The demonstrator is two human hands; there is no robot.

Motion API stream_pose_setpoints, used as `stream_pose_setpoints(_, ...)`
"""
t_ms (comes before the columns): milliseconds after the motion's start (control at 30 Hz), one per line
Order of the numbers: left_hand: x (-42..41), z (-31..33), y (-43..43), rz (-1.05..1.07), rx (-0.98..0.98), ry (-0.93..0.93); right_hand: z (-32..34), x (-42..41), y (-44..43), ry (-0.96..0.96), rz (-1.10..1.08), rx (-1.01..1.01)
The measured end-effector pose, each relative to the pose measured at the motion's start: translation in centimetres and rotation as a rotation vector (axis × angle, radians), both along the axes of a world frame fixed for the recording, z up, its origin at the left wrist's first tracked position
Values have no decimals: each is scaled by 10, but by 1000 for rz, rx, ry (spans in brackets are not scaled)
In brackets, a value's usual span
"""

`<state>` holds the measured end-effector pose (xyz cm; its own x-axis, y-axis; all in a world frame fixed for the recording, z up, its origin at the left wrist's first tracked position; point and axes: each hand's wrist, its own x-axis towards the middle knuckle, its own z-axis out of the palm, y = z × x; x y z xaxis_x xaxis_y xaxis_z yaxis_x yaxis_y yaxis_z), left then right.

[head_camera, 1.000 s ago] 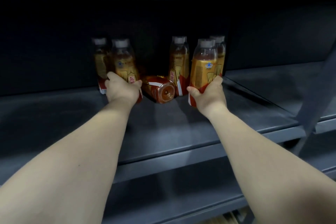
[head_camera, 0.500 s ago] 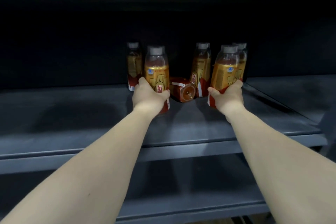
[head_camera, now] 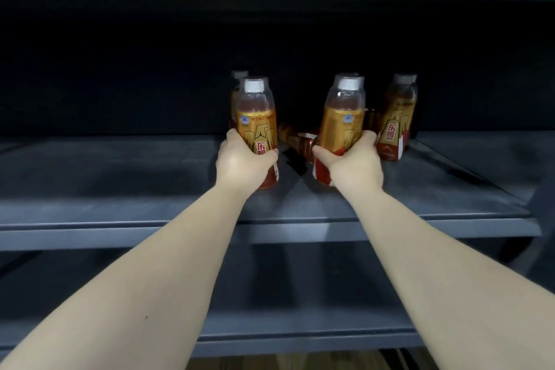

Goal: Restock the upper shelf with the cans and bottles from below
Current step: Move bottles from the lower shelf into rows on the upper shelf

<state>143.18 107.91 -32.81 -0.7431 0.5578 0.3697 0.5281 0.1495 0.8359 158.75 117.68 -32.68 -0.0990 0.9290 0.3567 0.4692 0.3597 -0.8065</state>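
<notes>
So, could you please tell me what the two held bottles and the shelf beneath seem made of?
The left bottle, in the left hand, and the right bottle, in the right hand, look like clear glossy plastic: liquid shows through above printed sleeves. The shelf: matte grey, thin-lipped, probably painted metal.

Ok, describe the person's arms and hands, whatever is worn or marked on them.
The left forearm and right forearm are bare to the frame edge; no sleeves show. The left hand and right hand wear no gloves; neither wrist carries a watch or band. One small spot marks the left forearm.
</notes>
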Motion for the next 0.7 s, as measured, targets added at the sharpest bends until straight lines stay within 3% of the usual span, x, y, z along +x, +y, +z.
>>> stream_pose_setpoints(333,9,-4,-1,-42,28,44,-8,-20,-25,-112,66,51)
stream_pose_setpoints(567,9,-8,0,-57,30,43,-14,-15,-21,-47,181,-11)
stream_pose_setpoints(700,11,-7,2,-54,38,25,-9,-14,-22,-65,111,8)
